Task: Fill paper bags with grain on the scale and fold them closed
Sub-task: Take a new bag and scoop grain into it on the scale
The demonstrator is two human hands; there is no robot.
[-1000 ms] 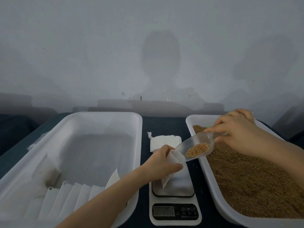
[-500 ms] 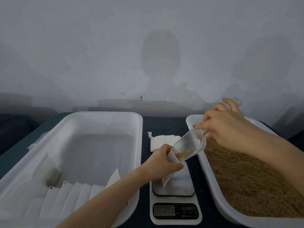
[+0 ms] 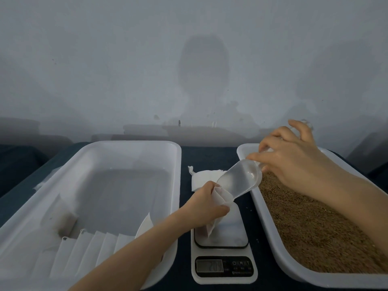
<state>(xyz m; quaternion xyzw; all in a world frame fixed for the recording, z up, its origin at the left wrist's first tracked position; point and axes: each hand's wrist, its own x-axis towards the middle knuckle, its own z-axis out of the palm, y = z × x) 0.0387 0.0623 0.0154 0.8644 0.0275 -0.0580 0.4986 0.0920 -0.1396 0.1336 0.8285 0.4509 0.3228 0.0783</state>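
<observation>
Nearest you, the scale [image 3: 223, 268] is sitting on the dark table [image 3: 210, 152] between the two trays, its display glowing (the digits are too blurred to read). In the left tray [image 3: 177, 185], a row of folded bags [image 3: 94, 246] is leaning along the near end. Your left grip [image 3: 204, 208] is clasping the paper bag [image 3: 220, 199], which is standing tilted on the scale's platform with its mouth facing up. The clear scoop [image 3: 239, 181] is tipping steeply downward, its lip meeting the bag's mouth. Your right grip [image 3: 294, 162] is pinching the scoop's handle over the far end of the right tray [image 3: 244, 149], which is holding the grain [image 3: 315, 223]. Behind the scale, a stack of empty bags [image 3: 199, 178] is lying flat on the table.
</observation>
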